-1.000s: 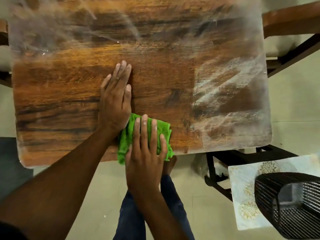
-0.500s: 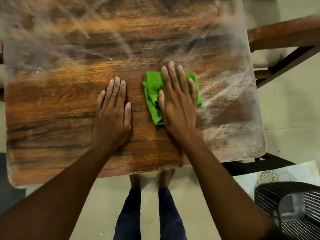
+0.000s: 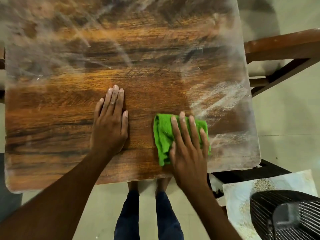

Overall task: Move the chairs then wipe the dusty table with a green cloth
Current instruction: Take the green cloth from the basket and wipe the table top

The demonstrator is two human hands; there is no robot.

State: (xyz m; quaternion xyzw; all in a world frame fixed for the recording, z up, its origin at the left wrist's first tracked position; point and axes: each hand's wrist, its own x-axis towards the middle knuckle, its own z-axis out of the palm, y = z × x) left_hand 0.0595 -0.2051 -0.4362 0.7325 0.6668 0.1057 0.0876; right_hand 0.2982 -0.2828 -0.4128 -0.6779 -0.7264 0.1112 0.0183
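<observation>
My right hand (image 3: 188, 149) lies flat with fingers spread apart, pressing the folded bright green cloth (image 3: 164, 137) onto the brown wood-grain table top (image 3: 147, 80) near its near right corner. My left hand (image 3: 110, 125) lies palm down beside it, fingers together and gripping nothing, bracing on the clean middle of the wood.

The risk I see: the cloth sits close to the near edge, so a stroke toward me could slide it off onto the floor or simply push the white dust over the edge onto the tiles. Another worry is smearing, since the heavy powder just right of the cloth may spread rather than lift.

The far half and right side look filmed with pale streaks, though blur there makes the coverage hard to judge. A brown wooden chair frame (image 3: 284, 47) stands off the right side, a black wire-mesh object (image 3: 285, 215) at near right, over pale floor tiles (image 3: 290, 118).
</observation>
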